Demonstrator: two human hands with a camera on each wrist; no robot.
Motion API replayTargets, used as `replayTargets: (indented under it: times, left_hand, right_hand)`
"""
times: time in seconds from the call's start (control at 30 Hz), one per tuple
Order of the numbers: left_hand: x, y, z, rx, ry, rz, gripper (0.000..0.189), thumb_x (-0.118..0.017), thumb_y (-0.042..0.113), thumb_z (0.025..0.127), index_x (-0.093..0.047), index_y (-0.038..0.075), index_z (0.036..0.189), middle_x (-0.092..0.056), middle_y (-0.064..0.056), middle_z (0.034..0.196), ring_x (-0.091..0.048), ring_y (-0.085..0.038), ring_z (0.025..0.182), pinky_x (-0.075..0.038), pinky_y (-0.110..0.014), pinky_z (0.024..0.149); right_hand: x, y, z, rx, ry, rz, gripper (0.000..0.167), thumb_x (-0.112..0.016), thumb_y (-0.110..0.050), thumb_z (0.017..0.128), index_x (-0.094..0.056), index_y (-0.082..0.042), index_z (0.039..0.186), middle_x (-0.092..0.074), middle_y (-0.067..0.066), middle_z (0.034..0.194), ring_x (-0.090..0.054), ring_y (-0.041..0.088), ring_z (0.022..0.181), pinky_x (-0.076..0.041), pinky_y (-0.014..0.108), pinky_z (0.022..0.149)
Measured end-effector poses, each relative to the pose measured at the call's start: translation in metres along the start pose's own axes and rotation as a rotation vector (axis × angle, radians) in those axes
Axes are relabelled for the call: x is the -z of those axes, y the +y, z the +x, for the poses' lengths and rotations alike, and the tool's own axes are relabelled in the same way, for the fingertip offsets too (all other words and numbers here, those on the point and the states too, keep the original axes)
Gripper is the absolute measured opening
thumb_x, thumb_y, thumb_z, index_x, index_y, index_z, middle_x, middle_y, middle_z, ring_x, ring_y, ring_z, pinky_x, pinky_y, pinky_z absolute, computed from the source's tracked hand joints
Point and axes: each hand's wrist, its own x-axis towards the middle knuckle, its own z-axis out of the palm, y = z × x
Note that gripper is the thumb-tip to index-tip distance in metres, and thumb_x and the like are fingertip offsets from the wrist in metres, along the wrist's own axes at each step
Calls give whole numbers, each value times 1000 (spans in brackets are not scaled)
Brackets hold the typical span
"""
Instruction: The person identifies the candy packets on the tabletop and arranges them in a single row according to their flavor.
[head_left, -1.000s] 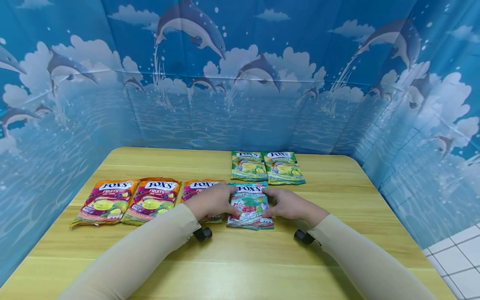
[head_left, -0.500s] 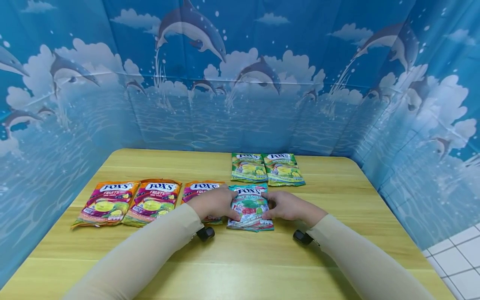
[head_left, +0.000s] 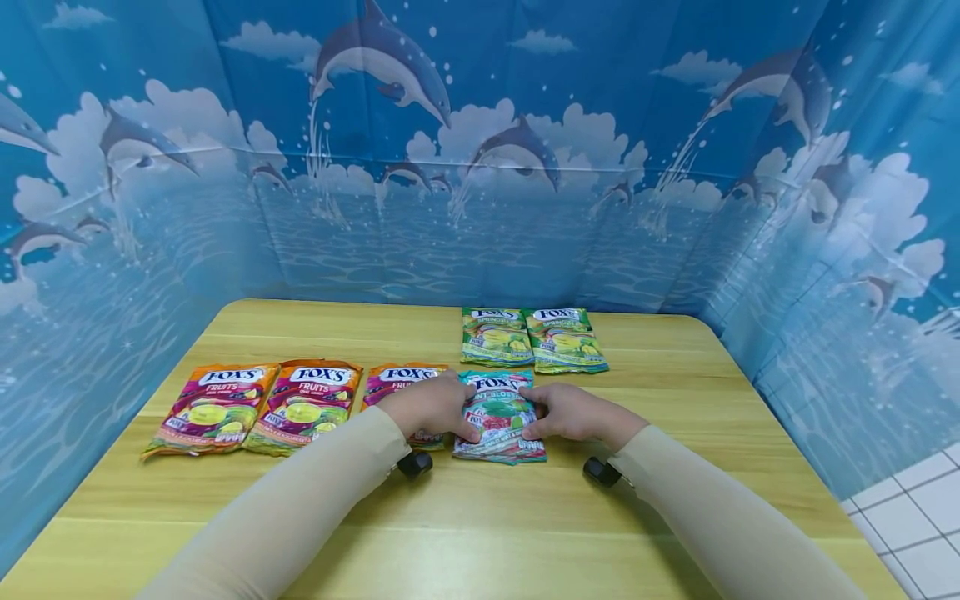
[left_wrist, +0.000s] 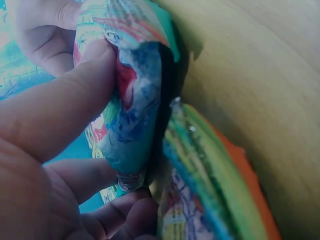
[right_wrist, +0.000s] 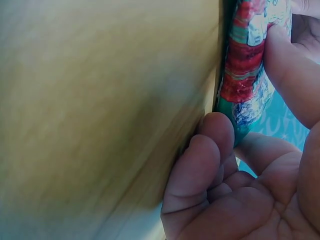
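A teal Fox's Mint Blossom candy bag (head_left: 497, 417) lies face up at the middle of the table, its bottom edge showing overlapping corners. My left hand (head_left: 431, 406) grips its left side, thumb on the front and fingers along the edge. From the right, my right hand (head_left: 577, 414) holds the opposite side the same way. In the left wrist view the thumb presses into the crinkled candy bag (left_wrist: 132, 95). The right wrist view shows curled fingers at the lower edge of the candy bag (right_wrist: 245, 75). Beneath my left hand, a purple-orange Fruits candy bag (head_left: 401, 379) is partly hidden.
Two more Fruits candy bags, one far left (head_left: 217, 408) and one beside it (head_left: 307, 404), continue the row. Behind the mint bag lie two green Springtea-style bags, left (head_left: 497, 337) and right (head_left: 566, 340). A dolphin-print curtain (head_left: 480, 233) borders the wooden table (head_left: 480, 533).
The head view has shifted very slightly. Both hands stay on the mint candy bag, with only small finger adjustments, and the other bags keep their places.
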Motion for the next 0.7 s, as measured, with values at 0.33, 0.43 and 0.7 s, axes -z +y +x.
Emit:
replayTargets:
  times: [0.33, 0.43, 0.7]
  left_hand:
    - [-1, 1, 0, 12, -2, 1, 87, -81, 55, 88, -49, 18, 160, -44, -14, 162, -51, -29, 143, -44, -51, 120]
    - [-1, 2, 0, 11, -3, 3, 86, -81, 55, 88, -49, 18, 159, -46, -14, 161, -52, -29, 140, -45, -51, 120]
    - [0, 2, 0, 11, 1, -4, 86, -81, 54, 88, -49, 18, 160, -45, -14, 161, -52, -28, 140, -44, -51, 120]
  right_hand:
    - [0, -1, 0, -21, -8, 4, 81, -79, -32, 96, -41, -6, 162, -54, 5, 91, -46, 20, 81, -38, 33, 72]
    - [0, -1, -1, -29, -10, -1, 81, -79, -34, 95, -41, -8, 162, -54, 5, 94, -46, 20, 83, -39, 35, 75]
    - [1, -3, -2, -16, -11, -2, 81, -79, -32, 96, -40, -7, 162, -53, 5, 88, -43, 20, 77, -36, 33, 69]
